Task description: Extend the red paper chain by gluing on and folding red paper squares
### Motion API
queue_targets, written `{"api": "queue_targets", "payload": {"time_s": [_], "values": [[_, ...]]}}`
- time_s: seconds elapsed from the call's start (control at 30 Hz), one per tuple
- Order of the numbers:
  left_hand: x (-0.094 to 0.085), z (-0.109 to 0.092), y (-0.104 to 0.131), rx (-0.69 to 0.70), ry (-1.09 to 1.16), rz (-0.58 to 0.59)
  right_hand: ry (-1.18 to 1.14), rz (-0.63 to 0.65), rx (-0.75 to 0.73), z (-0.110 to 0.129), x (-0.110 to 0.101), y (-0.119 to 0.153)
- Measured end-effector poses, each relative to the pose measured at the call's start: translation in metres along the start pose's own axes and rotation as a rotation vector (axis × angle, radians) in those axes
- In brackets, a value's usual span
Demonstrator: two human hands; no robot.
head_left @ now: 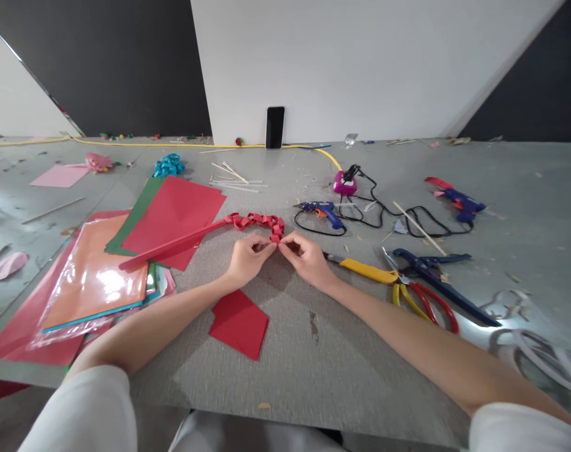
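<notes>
Red paper chain (266, 220), plain-surfaced, is pinched by both hands (248, 258) (309, 258).

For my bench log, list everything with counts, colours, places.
Looped strip: one, red, centre
Large sheets: several, red/green, left
Bagged sheets: several, mixed, left
Cut paper: uncertain, red, front
Paper scraps: several, pink, left
Curled bundle: one, blue, left
Phone: one, black, back
Cable: one, yellow, back
Plug block: one, magenta, right
Glue guns: two, blue, right
Sticks: many, pale, scattered
Bladed tool: one, yellow, right
Scissors: uncertain, red/yellow, right
Handled tool: one, blue, right
Coils: several, whitish, right
Debris: plenty, mixed, scattered
Table: one, grey, beneath
Wall: one, white/black, back
Sleeves: two, white, bottom
Left hand: one, bare, centre
Right hand: one, bare, centre
</notes>
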State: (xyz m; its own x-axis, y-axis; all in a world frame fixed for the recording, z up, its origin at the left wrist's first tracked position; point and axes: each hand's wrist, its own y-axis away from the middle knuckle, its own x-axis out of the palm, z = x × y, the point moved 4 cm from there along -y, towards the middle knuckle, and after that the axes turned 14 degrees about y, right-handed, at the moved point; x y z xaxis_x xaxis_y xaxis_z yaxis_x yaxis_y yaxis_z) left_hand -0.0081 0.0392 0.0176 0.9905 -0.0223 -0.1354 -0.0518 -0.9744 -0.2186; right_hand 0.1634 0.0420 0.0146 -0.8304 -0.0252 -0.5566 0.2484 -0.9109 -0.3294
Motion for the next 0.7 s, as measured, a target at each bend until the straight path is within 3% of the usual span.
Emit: {"api": "queue_targets", "payload": {"time_s": [0.1, 0.2, 0.37, 0.47, 0.7], "values": [[-0.002, 0.000, -0.001, 0.008, 0.011, -0.026, 0.054, -0.092, -0.044, 0.006, -0.004, 0.004], [-0.005, 0.001, -0.003, 0.021, 0.011, -0.046, 0.135, -0.133, -0.190, 0.020, -0.007, 0.014], [-0.008, 0.004, -0.006, -0.003, 0.024, -0.072, 0.260, 0.362, -0.696, 0.051, 0.014, 0.037], [-0.009, 0.005, -0.007, -0.011, 0.031, -0.095, 0.367, 0.497, -0.902, 0.060, 0.023, 0.049], [-0.011, 0.010, -0.009, -0.031, 0.078, -0.110, 0.468, 0.620, -0.901, 0.058, 0.031, 0.053]]}}
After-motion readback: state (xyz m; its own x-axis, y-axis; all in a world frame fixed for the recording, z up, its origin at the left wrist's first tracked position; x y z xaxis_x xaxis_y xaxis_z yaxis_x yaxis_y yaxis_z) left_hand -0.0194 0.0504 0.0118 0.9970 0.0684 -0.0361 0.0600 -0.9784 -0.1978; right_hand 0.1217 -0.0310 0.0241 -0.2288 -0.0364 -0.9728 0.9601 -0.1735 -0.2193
